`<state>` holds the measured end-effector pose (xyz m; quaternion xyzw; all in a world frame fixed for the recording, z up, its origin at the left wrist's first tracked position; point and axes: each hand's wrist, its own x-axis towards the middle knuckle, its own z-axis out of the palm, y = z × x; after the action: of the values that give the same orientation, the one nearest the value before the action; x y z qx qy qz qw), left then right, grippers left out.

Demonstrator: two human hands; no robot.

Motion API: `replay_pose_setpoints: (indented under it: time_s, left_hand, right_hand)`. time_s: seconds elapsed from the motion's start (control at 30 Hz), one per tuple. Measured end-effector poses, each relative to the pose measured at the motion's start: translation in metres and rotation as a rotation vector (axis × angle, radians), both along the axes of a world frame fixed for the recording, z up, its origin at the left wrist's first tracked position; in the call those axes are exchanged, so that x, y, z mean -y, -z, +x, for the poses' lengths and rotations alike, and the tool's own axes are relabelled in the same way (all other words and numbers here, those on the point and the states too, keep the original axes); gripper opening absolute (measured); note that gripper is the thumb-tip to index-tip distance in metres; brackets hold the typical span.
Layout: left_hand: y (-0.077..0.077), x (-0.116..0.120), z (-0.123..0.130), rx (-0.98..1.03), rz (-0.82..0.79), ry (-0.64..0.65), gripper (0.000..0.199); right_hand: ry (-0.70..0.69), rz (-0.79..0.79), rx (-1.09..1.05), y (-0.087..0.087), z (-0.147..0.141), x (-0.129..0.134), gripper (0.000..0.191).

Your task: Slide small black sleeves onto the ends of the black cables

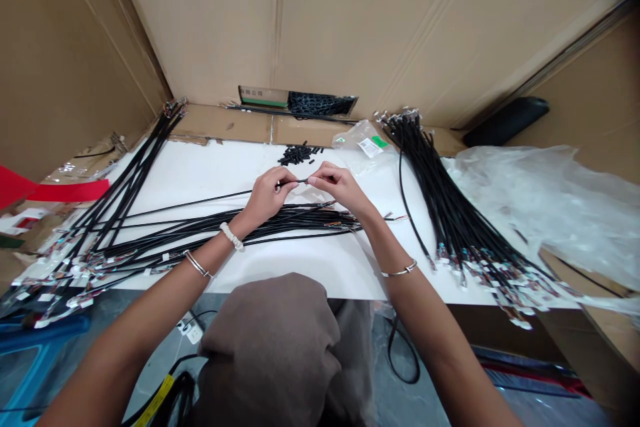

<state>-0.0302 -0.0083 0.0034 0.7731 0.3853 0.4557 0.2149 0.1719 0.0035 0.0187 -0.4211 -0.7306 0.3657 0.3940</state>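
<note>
My left hand pinches a black cable close to its end, and the cable trails away to the left over the table. Opposite it, my right hand closes thumb and fingers on the tip of the same cable; whether a small sleeve sits there is too small to tell. Just beyond my fingers lies a pile of short black tube pieces. Under my wrists a bundle of black cables stretches across the white table, with bare coloured wire ends on the right.
A thick cable bundle with white connectors lies to the right, another bundle to the left. Clear plastic bags and a small labelled bag rest on the table. Cardboard walls enclose the back and sides.
</note>
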Motion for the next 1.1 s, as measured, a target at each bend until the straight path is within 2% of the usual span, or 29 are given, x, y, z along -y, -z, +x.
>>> replay_pose_setpoints:
  time_s: [0.23,0.47,0.67,0.8,0.93,1.0,1.1]
  left_hand:
    - [-0.001,0.0,-0.003,-0.073,0.137,0.028,0.013]
    - [0.004,-0.003,-0.007,-0.312,0.35,-0.016,0.022]
    - [0.003,-0.002,-0.007,-0.408,0.467,-0.012,0.026]
    - [-0.002,-0.001,-0.006,-0.326,0.333,0.02,0.02]
    - [-0.009,-0.002,-0.008,-0.377,0.168,0.103,0.025]
    - [-0.01,-0.003,-0.01,-0.379,0.071,0.135,0.028]
    - [-0.01,-0.004,-0.01,-0.263,-0.069,0.164,0.024]
  right_hand:
    - [-0.052,-0.111,-0.03,-0.003,0.0,0.004,0.031]
    - [-0.078,-0.177,-0.051,-0.005,-0.001,0.005,0.03]
    - [-0.113,-0.252,-0.068,-0.004,0.002,0.003,0.029]
    - [-0.088,-0.165,-0.027,-0.008,0.004,0.002,0.03]
    - [-0.075,-0.103,-0.001,-0.008,0.006,0.001,0.03]
    - [-0.086,-0.099,0.013,-0.006,0.006,0.001,0.028]
    - [-0.111,-0.121,0.026,-0.004,0.005,0.002,0.026]
